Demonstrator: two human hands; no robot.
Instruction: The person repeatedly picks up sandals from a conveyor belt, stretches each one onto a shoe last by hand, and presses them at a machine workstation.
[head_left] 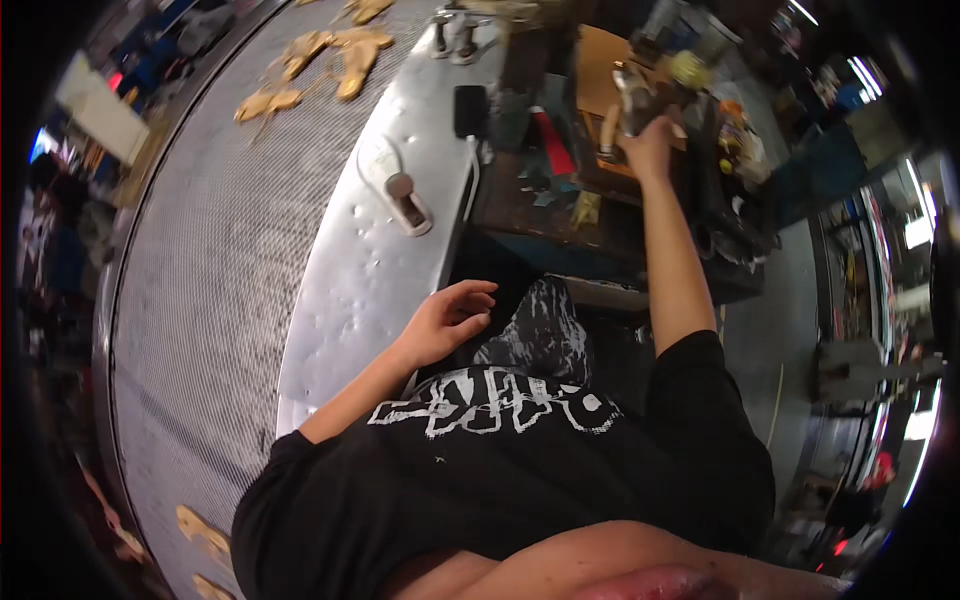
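Note:
My right hand (650,148) stretches far forward to an open cardboard box (603,62) on the dark bench. Its fingers close around a greyish, shiny item (634,98), whose kind I cannot make out. A light wooden handle (608,130) stands just left of that hand. My left hand (452,322) hovers in front of my body near the metal table's edge, fingers loosely bent and apart, holding nothing. Beyond it on the dented metal table (335,300) lies a white rounded object (380,160) with a brown knob and a slotted end.
On the left, a wide mesh conveyor belt (220,240) carries several tan sole-shaped pieces (360,60). A black pad (470,110) sits at the table's right edge. A red strip (553,142) and scraps lie on the bench. Yellow-topped containers (735,130) stand right of the box.

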